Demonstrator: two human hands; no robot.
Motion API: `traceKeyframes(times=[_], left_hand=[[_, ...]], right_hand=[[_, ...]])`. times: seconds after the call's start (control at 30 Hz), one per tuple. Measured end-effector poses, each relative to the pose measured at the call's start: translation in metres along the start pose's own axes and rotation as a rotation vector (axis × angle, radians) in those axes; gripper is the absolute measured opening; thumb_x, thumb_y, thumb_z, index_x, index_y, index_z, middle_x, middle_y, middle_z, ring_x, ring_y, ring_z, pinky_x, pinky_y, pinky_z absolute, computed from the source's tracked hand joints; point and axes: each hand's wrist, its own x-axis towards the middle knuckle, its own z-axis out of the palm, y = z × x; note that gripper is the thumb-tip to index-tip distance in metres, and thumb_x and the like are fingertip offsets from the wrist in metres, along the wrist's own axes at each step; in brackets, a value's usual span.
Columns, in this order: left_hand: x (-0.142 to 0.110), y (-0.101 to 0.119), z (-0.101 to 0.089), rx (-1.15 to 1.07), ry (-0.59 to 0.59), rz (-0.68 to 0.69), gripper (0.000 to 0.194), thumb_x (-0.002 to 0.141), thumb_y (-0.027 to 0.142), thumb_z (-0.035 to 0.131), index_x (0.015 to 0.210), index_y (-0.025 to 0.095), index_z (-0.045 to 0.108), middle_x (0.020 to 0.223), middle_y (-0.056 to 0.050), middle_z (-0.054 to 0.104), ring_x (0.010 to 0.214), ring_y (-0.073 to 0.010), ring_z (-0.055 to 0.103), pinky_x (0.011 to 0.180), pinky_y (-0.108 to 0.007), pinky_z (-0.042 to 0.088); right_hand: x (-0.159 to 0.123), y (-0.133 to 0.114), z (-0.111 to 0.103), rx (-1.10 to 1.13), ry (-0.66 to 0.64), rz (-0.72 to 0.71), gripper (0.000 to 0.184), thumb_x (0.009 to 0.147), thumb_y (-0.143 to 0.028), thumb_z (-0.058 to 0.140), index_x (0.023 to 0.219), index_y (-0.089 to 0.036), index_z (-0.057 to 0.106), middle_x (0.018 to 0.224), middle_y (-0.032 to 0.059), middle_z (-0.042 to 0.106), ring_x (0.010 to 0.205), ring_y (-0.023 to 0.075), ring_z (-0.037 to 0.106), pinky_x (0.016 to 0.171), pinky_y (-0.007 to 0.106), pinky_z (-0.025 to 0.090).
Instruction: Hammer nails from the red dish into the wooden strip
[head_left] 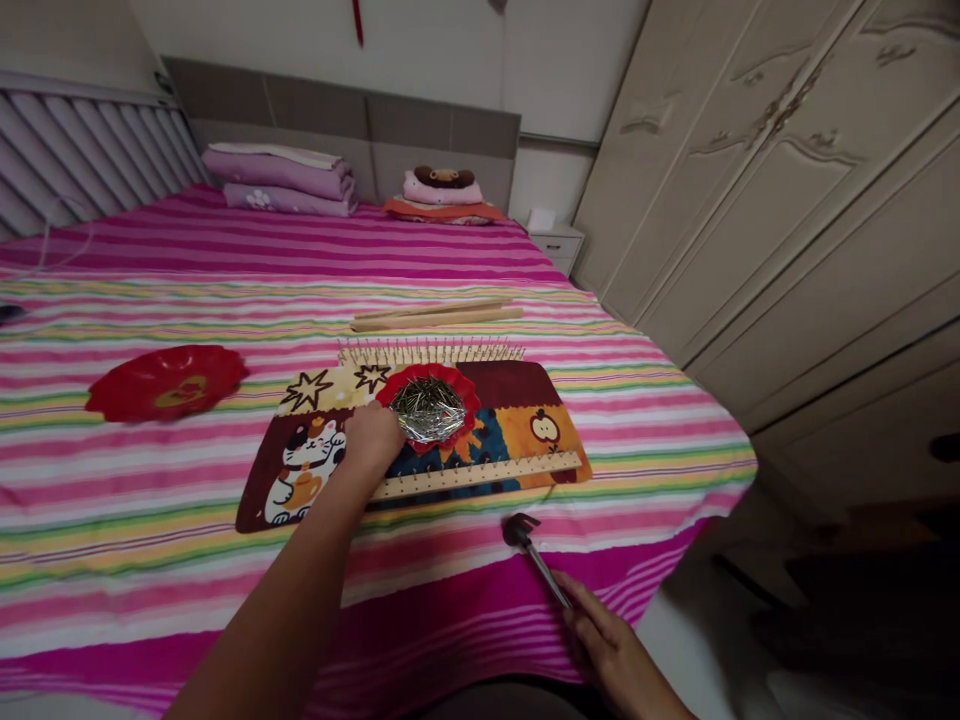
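Observation:
My right hand (600, 635) is closed around the handle of a claw hammer (541, 572), whose head rests over the bed's near side. At the left rim of a scalloped red bowl (471, 385), my left hand (373, 438) has its fingers curled; what they hold, if anything, is hidden. Silvery and darker nails (429, 408) fill the bowl. Below it lies a pale wooden strip (487, 472) with small nails standing along it; my left hand and forearm partly cover its left end. Both sit on a patterned mat (517, 385) with a cat picture.
Behind the mat, wooden strips (435, 353) bristle with upright nails. Bare wooden sticks (442, 318) lie farther back. A red scalloped plate (135, 385) is at left on the striped bedspread (150, 500). Folded bedding (277, 180) sits by the headboard; a wardrobe (750, 180) stands right.

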Motion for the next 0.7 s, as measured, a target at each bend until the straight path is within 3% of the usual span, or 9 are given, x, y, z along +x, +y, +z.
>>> traceKeyframes(times=[0.1,0.17,0.33,0.43,0.6,0.7], left_hand=[[0.001,-0.005,-0.004,-0.084,-0.016,-0.002,0.014,0.067,0.023,0.054,0.06,0.016,0.064,0.075,-0.012,0.064,0.078,-0.0254,0.059,0.065,-0.031,0.04],[-0.003,-0.015,-0.008,-0.264,-0.018,-0.022,0.015,0.068,0.026,0.054,0.056,0.018,0.06,0.066,-0.007,0.062,0.071,-0.0202,0.058,0.063,-0.029,0.04],[-0.028,-0.044,-0.012,-1.126,-0.179,-0.17,0.021,0.06,0.032,0.064,0.076,0.018,0.064,0.063,0.0,0.063,0.057,-0.0107,0.054,0.055,-0.022,0.041],[-0.047,-0.055,-0.012,-1.448,-0.295,-0.292,0.026,0.054,0.024,0.069,0.078,0.014,0.067,0.07,-0.003,0.067,0.061,-0.0094,0.058,0.057,-0.02,0.046],[-0.068,-0.066,-0.007,-1.604,-0.393,-0.382,0.032,0.049,0.018,0.074,0.08,0.012,0.068,0.077,-0.006,0.071,0.07,-0.0141,0.065,0.069,-0.025,0.053],[-0.075,-0.071,-0.001,-1.566,-0.356,-0.397,0.038,0.046,0.021,0.078,0.082,0.013,0.068,0.076,-0.005,0.071,0.068,-0.0143,0.065,0.07,-0.026,0.054]], right_hand=[[0.0,0.004,0.0,0.032,-0.013,0.017,0.05,0.08,-0.046,0.049,0.123,-0.024,0.058,0.116,0.005,0.066,0.111,0.0277,0.057,0.092,0.039,0.045],[0.001,0.005,0.001,0.042,-0.016,0.017,0.049,0.08,-0.047,0.048,0.123,-0.025,0.058,0.116,0.0039,0.066,0.109,0.0278,0.058,0.091,0.039,0.046],[0.001,0.001,0.003,0.05,-0.02,0.004,0.05,0.079,-0.047,0.048,0.122,-0.025,0.059,0.12,0.0036,0.064,0.116,0.0275,0.054,0.096,0.041,0.043],[0.0,-0.004,0.002,0.028,-0.046,0.025,0.054,0.079,-0.049,0.047,0.125,-0.023,0.056,0.125,0.0033,0.061,0.121,0.027,0.049,0.102,0.041,0.037],[0.0,-0.006,0.002,0.021,-0.096,0.052,0.06,0.078,-0.048,0.048,0.131,-0.019,0.05,0.133,0.0075,0.054,0.126,0.0266,0.043,0.107,0.042,0.029],[0.001,-0.006,0.003,0.05,-0.071,0.067,0.061,0.076,-0.047,0.052,0.129,-0.017,0.052,0.131,0.0096,0.055,0.125,0.0271,0.044,0.107,0.043,0.029]])
